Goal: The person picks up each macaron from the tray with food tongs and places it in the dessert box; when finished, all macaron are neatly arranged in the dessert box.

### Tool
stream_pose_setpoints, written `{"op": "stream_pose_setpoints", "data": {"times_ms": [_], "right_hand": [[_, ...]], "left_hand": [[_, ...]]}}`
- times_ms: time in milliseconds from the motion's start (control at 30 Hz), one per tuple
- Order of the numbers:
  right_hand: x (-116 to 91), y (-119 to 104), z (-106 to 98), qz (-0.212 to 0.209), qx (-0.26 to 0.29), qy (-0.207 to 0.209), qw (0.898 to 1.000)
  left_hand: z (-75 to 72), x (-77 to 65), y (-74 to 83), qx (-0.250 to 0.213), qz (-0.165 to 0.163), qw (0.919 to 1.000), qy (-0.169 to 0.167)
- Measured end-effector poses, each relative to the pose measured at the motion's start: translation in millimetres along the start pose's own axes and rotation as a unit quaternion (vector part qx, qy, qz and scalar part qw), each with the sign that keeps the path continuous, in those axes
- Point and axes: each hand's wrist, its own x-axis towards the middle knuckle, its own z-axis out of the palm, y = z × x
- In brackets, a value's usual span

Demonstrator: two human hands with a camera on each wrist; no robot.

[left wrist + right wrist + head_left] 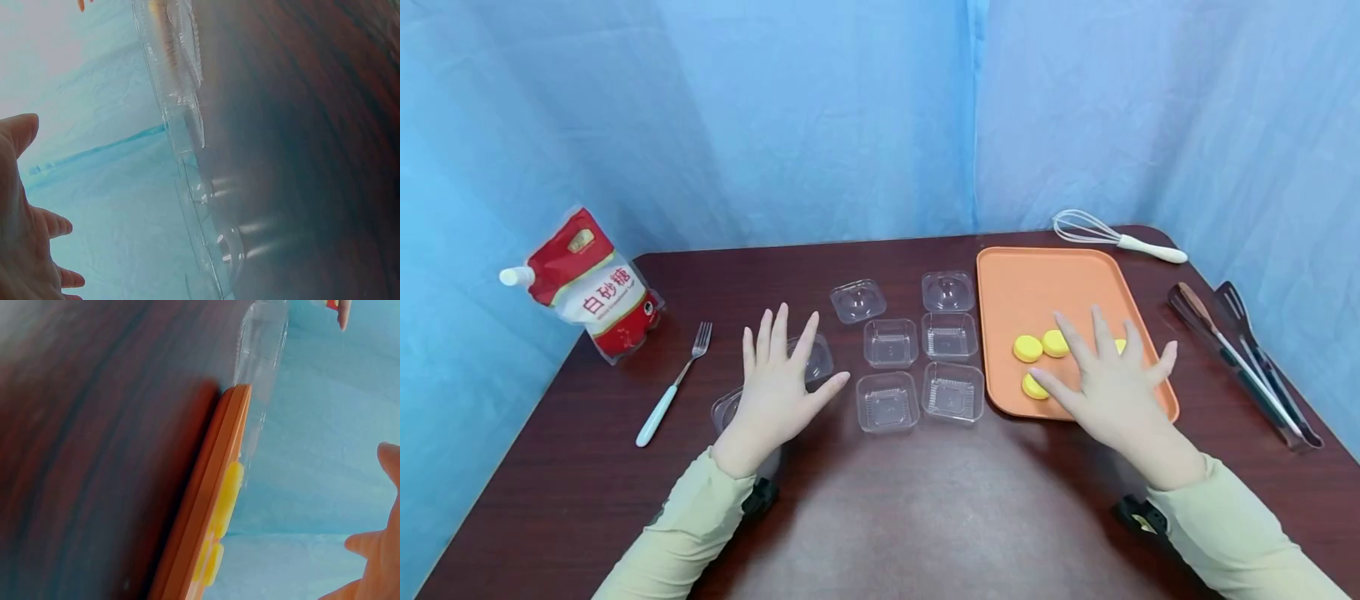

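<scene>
My left hand (772,398) spreads its fingers, palm down, above clear plastic lids (818,360) left of the middle; it partly hides them. Over the near part of an orange tray (1037,283) my right hand (1116,396) is spread the same way, holding nothing. Several round yellow pieces (1027,348) lie on that tray, one partly behind the right fingers. Between the hands stand several clear square plastic boxes (887,402), with domed clear lids (858,301) behind them. In the right wrist view, the yellow pieces (226,499) show above the tray's rim (200,506), apart from the hand.
A red and white pouch (598,287) with a white cap stands at the far left, near a fork (673,386). Behind the tray lies a white-handled whisk (1112,236). Tongs and a slotted turner (1262,362) lie along the right edge. Blue curtains (820,117) surround the table.
</scene>
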Motion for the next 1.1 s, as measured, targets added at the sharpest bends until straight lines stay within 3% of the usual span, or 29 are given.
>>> {"op": "stream_pose_setpoints", "data": {"times_ms": [400, 600, 967, 1100], "right_hand": [[-10.3, 31.7, -4.3, 0.005, 0.022, 0.035, 0.999], [-9.3, 57.1, -9.0, 0.039, 0.044, 0.038, 0.998], [-6.4, 117.4, -18.1, 0.104, 0.104, 0.006, 0.989], [-4.2, 133.4, -19.5, 0.135, 0.097, 0.008, 0.986]], "left_hand": [[10.1, -2.2, 6.4, -0.034, 0.027, 0.9990, 0.010], [12.8, -1.6, 14.4, -0.068, 0.041, 0.9967, -0.017], [16.0, -1.3, 28.1, -0.096, 0.021, 0.9906, -0.095], [19.8, -1.0, 31.0, -0.097, 0.028, 0.9886, -0.111]]}}
